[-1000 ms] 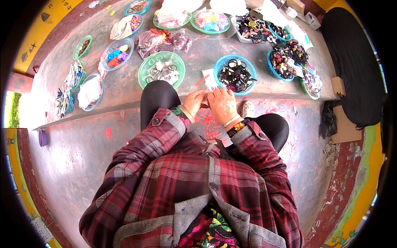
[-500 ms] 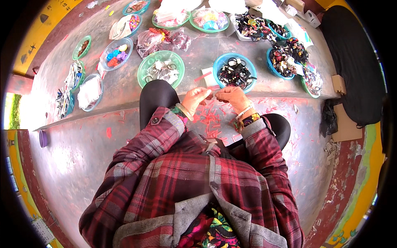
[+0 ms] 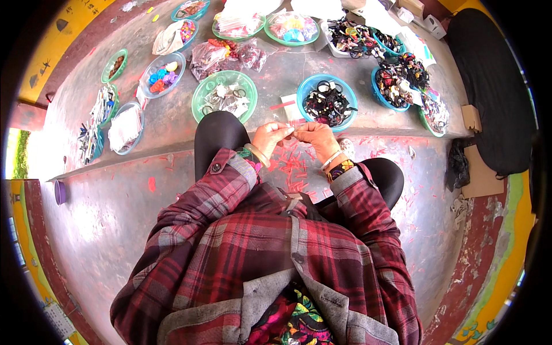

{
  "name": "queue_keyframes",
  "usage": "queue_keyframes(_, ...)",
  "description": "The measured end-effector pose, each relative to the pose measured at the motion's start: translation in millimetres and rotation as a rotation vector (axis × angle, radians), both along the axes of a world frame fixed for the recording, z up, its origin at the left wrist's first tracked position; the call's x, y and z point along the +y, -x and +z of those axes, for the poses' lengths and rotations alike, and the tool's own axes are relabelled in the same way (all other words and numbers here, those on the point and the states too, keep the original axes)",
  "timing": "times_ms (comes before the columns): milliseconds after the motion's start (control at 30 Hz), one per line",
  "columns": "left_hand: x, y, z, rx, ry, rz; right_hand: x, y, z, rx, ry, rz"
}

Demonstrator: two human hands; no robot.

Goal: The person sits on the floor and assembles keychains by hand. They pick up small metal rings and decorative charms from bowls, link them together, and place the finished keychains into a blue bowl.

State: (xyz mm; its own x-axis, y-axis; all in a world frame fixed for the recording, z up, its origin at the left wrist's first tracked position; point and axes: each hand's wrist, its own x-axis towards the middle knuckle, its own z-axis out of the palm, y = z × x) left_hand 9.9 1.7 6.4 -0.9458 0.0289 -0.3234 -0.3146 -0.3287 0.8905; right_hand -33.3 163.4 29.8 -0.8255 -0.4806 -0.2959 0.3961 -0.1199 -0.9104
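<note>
the left hand (image 3: 270, 139) and right hand (image 3: 318, 137) meet at the fingertips, both pinched on 1 small pale piece (image 3: 290, 126), which is above the floor (image 3: 115, 213) and near the blue basin (image 3: 301, 95). risk 1: the piece could slip, because only fingertips secure it, and be lost among the red scraps (image 3: 296, 187). risk 2: a forward sweep of the right hand could jolt the basin, set close to the edge of the ledge (image 3: 276, 86). fingers cover most of the piece; its shape cannot be determined. the shoe (image 3: 346, 148) is partly hidden.
</note>
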Motion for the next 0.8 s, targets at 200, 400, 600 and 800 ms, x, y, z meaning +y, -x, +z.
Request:
queue_keyframes(200,0,-1,5,0.003,0.039,-0.006,4,4,-10,-0.037,-0.039,0.037)
queue_keyframes(400,-2,-2,0,-0.013,0.009,-0.026,5,5,-12,-0.049,-0.088,0.073)
queue_keyframes(600,-2,-2,8,-0.075,-0.064,-0.014,1,2,-11,-0.052,-0.094,0.007)
queue_keyframes(800,-2,-1,-6,-0.042,-0.083,0.008,1,3,-11,0.197,-0.311,-0.026)
